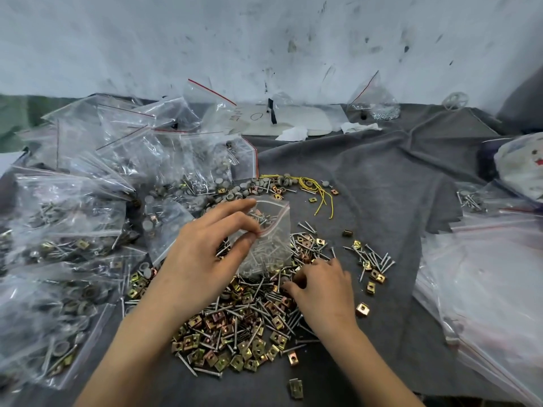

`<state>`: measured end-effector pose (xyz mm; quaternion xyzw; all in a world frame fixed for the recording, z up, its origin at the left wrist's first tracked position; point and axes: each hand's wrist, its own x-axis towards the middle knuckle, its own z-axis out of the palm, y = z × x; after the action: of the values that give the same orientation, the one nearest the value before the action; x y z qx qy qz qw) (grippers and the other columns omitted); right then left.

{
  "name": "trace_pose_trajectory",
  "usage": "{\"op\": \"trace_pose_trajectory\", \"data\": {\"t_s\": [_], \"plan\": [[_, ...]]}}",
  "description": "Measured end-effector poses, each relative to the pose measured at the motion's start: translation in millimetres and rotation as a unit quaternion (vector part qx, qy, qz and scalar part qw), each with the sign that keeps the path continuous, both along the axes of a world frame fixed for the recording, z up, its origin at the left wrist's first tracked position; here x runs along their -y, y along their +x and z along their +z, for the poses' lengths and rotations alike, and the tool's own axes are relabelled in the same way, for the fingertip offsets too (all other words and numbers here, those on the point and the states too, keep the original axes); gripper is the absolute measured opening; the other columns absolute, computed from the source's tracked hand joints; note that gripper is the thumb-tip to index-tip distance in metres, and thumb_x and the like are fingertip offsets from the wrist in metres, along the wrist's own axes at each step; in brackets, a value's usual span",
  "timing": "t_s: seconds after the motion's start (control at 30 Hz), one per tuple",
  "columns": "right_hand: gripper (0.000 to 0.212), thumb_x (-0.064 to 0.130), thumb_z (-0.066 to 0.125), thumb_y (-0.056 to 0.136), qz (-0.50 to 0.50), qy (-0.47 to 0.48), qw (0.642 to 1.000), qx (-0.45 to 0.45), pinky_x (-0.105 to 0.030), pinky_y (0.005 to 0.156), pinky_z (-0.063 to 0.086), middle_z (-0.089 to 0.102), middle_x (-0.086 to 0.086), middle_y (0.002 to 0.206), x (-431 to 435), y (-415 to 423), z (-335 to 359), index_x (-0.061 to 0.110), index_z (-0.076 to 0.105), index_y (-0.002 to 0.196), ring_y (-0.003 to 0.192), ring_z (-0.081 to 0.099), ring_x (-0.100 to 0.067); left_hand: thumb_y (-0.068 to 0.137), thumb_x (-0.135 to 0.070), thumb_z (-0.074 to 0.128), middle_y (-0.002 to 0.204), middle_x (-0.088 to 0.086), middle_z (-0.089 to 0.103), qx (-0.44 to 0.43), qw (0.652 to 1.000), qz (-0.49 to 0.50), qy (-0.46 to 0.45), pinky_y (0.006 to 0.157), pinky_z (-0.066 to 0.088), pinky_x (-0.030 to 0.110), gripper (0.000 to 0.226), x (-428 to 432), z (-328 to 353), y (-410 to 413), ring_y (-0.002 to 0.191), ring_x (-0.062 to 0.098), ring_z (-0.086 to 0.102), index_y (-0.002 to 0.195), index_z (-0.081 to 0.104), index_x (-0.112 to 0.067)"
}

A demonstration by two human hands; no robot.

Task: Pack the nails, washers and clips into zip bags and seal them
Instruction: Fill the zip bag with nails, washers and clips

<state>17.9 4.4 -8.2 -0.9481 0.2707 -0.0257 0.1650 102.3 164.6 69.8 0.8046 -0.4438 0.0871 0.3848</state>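
L hand [205,254] is pinching the zip bag [273,245] at its red-striped mouth edge, holding it upright over the nail-and-clip pile [241,327], w/ nails inside. R hand [324,289] is digging curled fingers into the pile's right edge; can't tell if grasping. Filled bags [73,230] are crowding the left, empty bags [484,274] lining the right. Grey cloth [367,171] is lying open behind.

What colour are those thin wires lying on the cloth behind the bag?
The wires are yellow, seen in the head view.
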Motion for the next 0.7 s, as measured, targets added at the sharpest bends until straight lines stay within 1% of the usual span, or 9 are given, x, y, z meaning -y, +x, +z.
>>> {"op": "trace_pose_trajectory", "data": {"t_s": [0.17, 0.23, 0.3, 0.37, 0.43, 0.5, 0.57, 0.63, 0.7], "plan": [[0.023, 0.040, 0.052, 0.093, 0.003, -0.012, 1.000, 0.001, -0.036, 0.095, 0.034, 0.060, 0.005, 0.109, 3, 2, -2, 0.025, 0.068, 0.099, 0.112, 0.044, -0.020, 0.086, -0.022, 0.058, 0.128, -0.012, 0.057, -0.001, 1.000, -0.006, -0.002, 0.101, 0.033, 0.007, 0.011, 0, 0, -1, 0.118, -0.004, 0.051, 0.090, 0.068, -0.020], [0.019, 0.036, 0.053, 0.092, -0.007, 0.003, 1.000, 0.027, -0.035, 0.093, 0.036, 0.060, 0.005, 0.106, 7, 1, 2, 0.024, 0.067, 0.097, 0.108, 0.046, -0.019, 0.086, -0.023, 0.057, 0.129, -0.014, 0.057, -0.003, 1.000, -0.007, -0.001, 0.102, 0.033, 0.008, 0.011, 0, 0, -2, 0.118, -0.005, 0.050, 0.090, 0.067, -0.022], [0.014, 0.031, 0.056, 0.091, -0.027, 0.049, 0.991, 0.119, -0.033, 0.091, 0.040, 0.059, 0.005, 0.102, 12, 1, 10, 0.023, 0.066, 0.096, 0.103, 0.049, -0.017, 0.087, -0.024, 0.058, 0.129, -0.014, 0.056, -0.005, 1.000, -0.008, -0.001, 0.102, 0.031, 0.006, 0.010, -1, 0, -2, 0.119, -0.005, 0.050, 0.090, 0.067, -0.023], [0.006, 0.022, 0.061, 0.090, -0.028, 0.115, 0.962, 0.245, -0.033, 0.088, 0.043, 0.060, 0.004, 0.097, 16, 1, 26, 0.020, 0.066, 0.093, 0.098, 0.053, -0.017, 0.089, -0.022, 0.060, 0.130, -0.014, 0.056, -0.004, 1.000, -0.009, 0.000, 0.102, 0.030, 0.005, 0.007, -1, 0, -2, 0.120, -0.004, 0.050, 0.091, 0.067, -0.023], [0.006, 0.015, 0.064, 0.088, 0.012, 0.163, 0.920, 0.356, -0.028, 0.083, 0.044, 0.059, 0.008, 0.094, 17, 0, 50, 0.020, 0.065, 0.091, 0.094, 0.056, -0.015, 0.089, -0.017, 0.064, 0.130, -0.012, 0.057, 0.001, 1.000, -0.013, 0.006, 0.102, 0.030, 0.005, 0.006, 0, 0, -3, 0.119, -0.002, 0.051, 0.090, 0.067, -0.022], [0.006, 0.017, 0.064, 0.088, 0.078, 0.157, 0.892, 0.417, -0.024, 0.082, 0.043, 0.057, 0.012, 0.096, 15, -2, 74, 0.020, 0.066, 0.093, 0.096, 0.055, -0.011, 0.087, -0.012, 0.066, 0.129, -0.009, 0.058, 0.007, 1.000, -0.019, 0.011, 0.101, 0.032, 0.006, 0.009, 2, 1, -4, 0.117, 0.001, 0.054, 0.090, 0.068, -0.020], [0.009, 0.019, 0.063, 0.088, 0.131, 0.116, 0.887, 0.427, -0.023, 0.084, 0.042, 0.058, 0.010, 0.098, 10, 0, 89, 0.018, 0.069, 0.095, 0.100, 0.052, -0.013, 0.087, -0.011, 0.066, 0.128, -0.006, 0.059, 0.017, 0.999, -0.023, 0.016, 0.100, 0.034, 0.008, 0.008, 3, 3, -4, 0.115, 0.003, 0.055, 0.089, 0.068, -0.018], [0.010, 0.015, 0.066, 0.087, 0.151, 0.081, 0.900, 0.400, -0.024, 0.088, 0.041, 0.058, 0.004, 0.102, 6, 5, 94, 0.016, 0.072, 0.095, 0.103, 0.050, -0.016, 0.087, -0.010, 0.067, 0.127, -0.004, 0.060, 0.024, 0.999, -0.023, 0.018, 0.099, 0.034, 0.007, 0.008, 4, 3, -5, 0.114, 0.005, 0.056, 0.088, 0.068, -0.017], [0.013, 0.013, 0.066, 0.087, 0.140, 0.106, 0.904, 0.390, -0.022, 0.090, 0.042, 0.056, 0.002, 0.104, 7, 9, 90, 0.016, 0.073, 0.098, 0.105, 0.052, -0.015, 0.088, -0.014, 0.065, 0.127, -0.004, 0.060, 0.020, 0.999, -0.024, 0.015, 0.099, 0.035, 0.008, 0.005, 4, 4, -5, 0.115, 0.005, 0.055, 0.089, 0.068, -0.018]]}}
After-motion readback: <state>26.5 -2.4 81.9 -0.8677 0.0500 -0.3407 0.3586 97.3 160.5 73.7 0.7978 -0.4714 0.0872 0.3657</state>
